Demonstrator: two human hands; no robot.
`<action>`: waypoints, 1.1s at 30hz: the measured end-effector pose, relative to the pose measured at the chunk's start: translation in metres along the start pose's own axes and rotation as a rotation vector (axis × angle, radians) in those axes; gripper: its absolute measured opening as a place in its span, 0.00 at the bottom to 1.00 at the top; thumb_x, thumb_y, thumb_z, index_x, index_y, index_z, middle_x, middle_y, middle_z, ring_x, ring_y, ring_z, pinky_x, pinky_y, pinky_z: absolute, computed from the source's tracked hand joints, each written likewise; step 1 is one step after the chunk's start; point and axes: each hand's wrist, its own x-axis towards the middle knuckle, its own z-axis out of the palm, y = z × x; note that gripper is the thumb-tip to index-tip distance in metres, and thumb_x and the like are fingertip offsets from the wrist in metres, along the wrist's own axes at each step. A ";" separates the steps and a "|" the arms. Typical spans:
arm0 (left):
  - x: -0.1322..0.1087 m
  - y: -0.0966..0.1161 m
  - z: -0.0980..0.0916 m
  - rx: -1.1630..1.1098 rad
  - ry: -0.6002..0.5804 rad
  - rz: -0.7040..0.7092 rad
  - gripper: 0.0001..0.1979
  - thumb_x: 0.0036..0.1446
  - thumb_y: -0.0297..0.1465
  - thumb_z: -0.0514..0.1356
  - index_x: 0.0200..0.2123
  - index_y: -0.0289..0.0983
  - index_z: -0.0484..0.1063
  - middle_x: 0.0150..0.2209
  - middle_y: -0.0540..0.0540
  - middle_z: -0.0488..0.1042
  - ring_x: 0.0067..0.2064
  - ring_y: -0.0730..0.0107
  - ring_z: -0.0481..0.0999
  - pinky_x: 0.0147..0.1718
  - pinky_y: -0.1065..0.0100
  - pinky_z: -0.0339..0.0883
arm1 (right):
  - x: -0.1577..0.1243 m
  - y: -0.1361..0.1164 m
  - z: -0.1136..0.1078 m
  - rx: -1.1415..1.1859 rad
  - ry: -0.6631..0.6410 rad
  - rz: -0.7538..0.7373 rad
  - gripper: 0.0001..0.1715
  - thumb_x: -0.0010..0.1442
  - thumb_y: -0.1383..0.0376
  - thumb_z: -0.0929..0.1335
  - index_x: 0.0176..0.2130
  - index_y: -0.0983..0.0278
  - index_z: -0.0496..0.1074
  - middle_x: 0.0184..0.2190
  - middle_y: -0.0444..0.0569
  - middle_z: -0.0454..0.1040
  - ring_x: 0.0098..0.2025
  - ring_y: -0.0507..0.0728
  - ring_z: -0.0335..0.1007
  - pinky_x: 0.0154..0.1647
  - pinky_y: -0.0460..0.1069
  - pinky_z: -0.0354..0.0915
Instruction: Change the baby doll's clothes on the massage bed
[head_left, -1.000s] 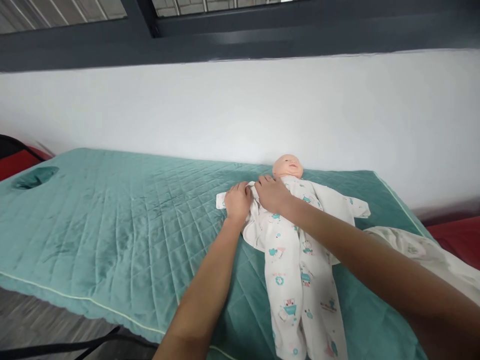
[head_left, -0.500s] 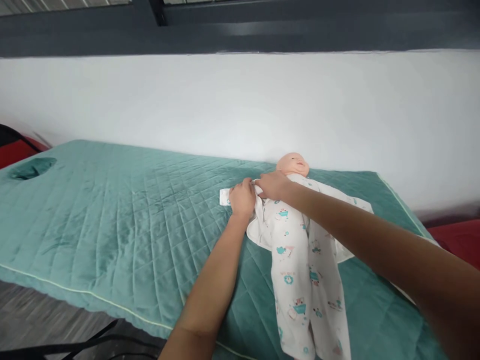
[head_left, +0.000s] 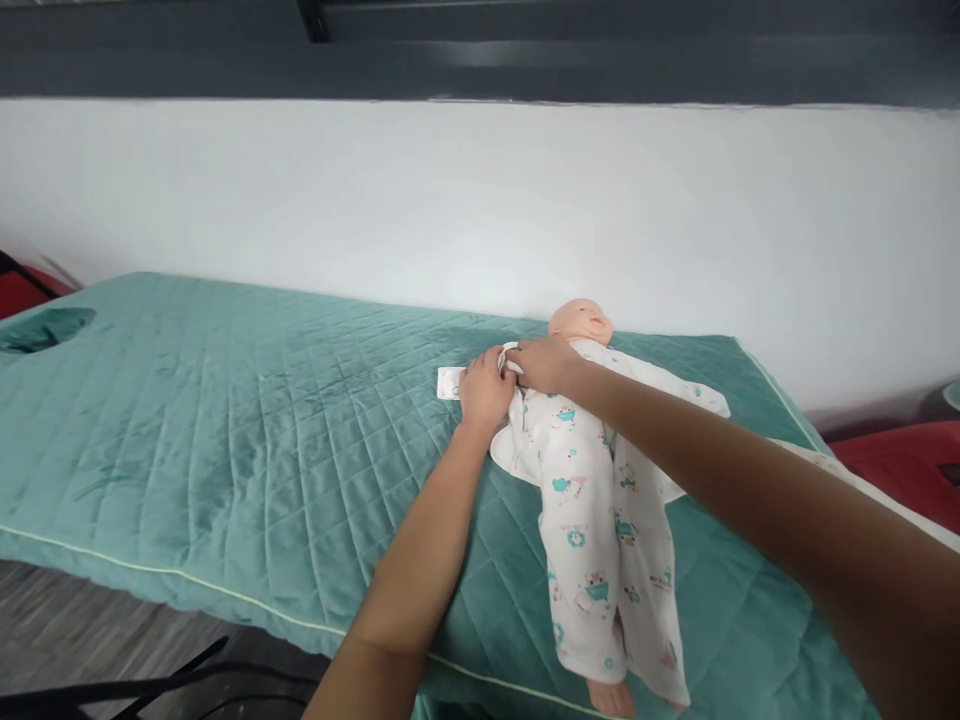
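A baby doll lies on its back, head toward the wall, on a green quilted bed cover. It wears white printed pants and a white printed baby shirt. My left hand is closed around the shirt's sleeve on the left side, whose cuff sticks out past my fingers. Close beside it, my right hand pinches the sleeve's cloth nearer the doll's shoulder. The doll's arm inside is hidden. One bare foot shows below a pant leg.
A white wall runs along the bed's far side. The cover has a hole at the far left. Red items are beyond the right end. Black cables hang at the lower left. White cloth lies partly behind my right arm.
My hands stay at the sleeve; the cloth between them is now raised in a small fold. The view has shifted slightly, bringing the doll's foot into sight.
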 end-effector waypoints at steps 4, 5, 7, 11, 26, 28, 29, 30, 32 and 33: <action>0.001 -0.005 -0.001 -0.034 0.033 -0.077 0.19 0.59 0.28 0.55 0.53 0.42 0.71 0.48 0.43 0.78 0.50 0.54 0.77 0.47 0.59 0.68 | -0.004 0.005 -0.002 -0.004 -0.017 -0.028 0.24 0.68 0.53 0.63 0.59 0.57 0.68 0.50 0.57 0.73 0.47 0.67 0.72 0.41 0.55 0.63; 0.001 -0.007 -0.001 -0.055 0.051 -0.075 0.18 0.59 0.27 0.55 0.52 0.42 0.72 0.48 0.43 0.78 0.50 0.55 0.77 0.47 0.60 0.69 | -0.006 0.007 -0.002 -0.005 -0.019 -0.033 0.25 0.68 0.52 0.63 0.60 0.56 0.67 0.49 0.57 0.73 0.47 0.67 0.72 0.40 0.54 0.63; 0.001 -0.011 0.000 -0.109 0.091 -0.044 0.19 0.59 0.25 0.53 0.52 0.41 0.73 0.49 0.44 0.78 0.50 0.57 0.76 0.49 0.61 0.69 | -0.009 0.012 -0.004 -0.008 -0.019 -0.041 0.25 0.68 0.52 0.63 0.61 0.55 0.66 0.48 0.56 0.73 0.46 0.67 0.72 0.39 0.53 0.62; 0.001 -0.019 0.004 -0.205 0.137 -0.018 0.21 0.57 0.22 0.52 0.52 0.38 0.74 0.49 0.42 0.76 0.50 0.60 0.76 0.52 0.62 0.69 | -0.017 0.021 -0.009 -0.018 -0.028 -0.029 0.23 0.69 0.52 0.62 0.58 0.57 0.69 0.48 0.56 0.73 0.44 0.65 0.72 0.38 0.52 0.61; -0.014 -0.021 -0.006 0.019 -0.018 -0.069 0.26 0.55 0.19 0.51 0.51 0.46 0.77 0.51 0.45 0.76 0.53 0.58 0.73 0.50 0.60 0.67 | -0.047 0.029 -0.027 -0.077 -0.005 0.024 0.22 0.69 0.52 0.63 0.56 0.59 0.70 0.49 0.57 0.72 0.45 0.65 0.72 0.40 0.53 0.61; -0.015 -0.019 -0.009 0.055 -0.031 -0.067 0.25 0.57 0.21 0.52 0.51 0.47 0.76 0.50 0.44 0.76 0.54 0.57 0.72 0.50 0.59 0.66 | -0.049 0.029 -0.029 -0.078 0.002 0.030 0.22 0.69 0.52 0.63 0.56 0.59 0.69 0.49 0.56 0.72 0.45 0.65 0.72 0.39 0.53 0.61; -0.015 -0.018 -0.010 0.067 -0.036 -0.064 0.23 0.58 0.22 0.52 0.51 0.47 0.76 0.50 0.44 0.76 0.53 0.56 0.72 0.50 0.58 0.66 | -0.049 0.030 -0.029 -0.078 0.005 0.034 0.22 0.69 0.52 0.63 0.56 0.59 0.69 0.49 0.56 0.72 0.46 0.66 0.71 0.38 0.53 0.61; -0.015 -0.018 -0.010 0.076 -0.041 -0.061 0.22 0.59 0.23 0.52 0.51 0.47 0.76 0.50 0.43 0.76 0.53 0.56 0.72 0.50 0.58 0.65 | -0.050 0.030 -0.030 -0.076 0.007 0.036 0.22 0.69 0.52 0.62 0.57 0.59 0.69 0.50 0.56 0.72 0.46 0.66 0.71 0.38 0.53 0.61; -0.015 -0.018 -0.011 0.081 -0.052 -0.053 0.20 0.61 0.25 0.51 0.50 0.47 0.76 0.49 0.43 0.76 0.53 0.56 0.72 0.49 0.58 0.65 | -0.051 0.032 -0.032 -0.061 0.004 0.037 0.23 0.69 0.52 0.62 0.58 0.58 0.68 0.50 0.56 0.72 0.46 0.66 0.71 0.38 0.52 0.61; -0.015 -0.018 -0.012 0.080 -0.056 -0.047 0.20 0.61 0.25 0.51 0.51 0.47 0.75 0.49 0.43 0.76 0.53 0.56 0.72 0.49 0.58 0.65 | -0.052 0.033 -0.032 -0.051 0.003 0.038 0.23 0.69 0.52 0.62 0.58 0.58 0.68 0.49 0.55 0.72 0.46 0.65 0.71 0.38 0.52 0.60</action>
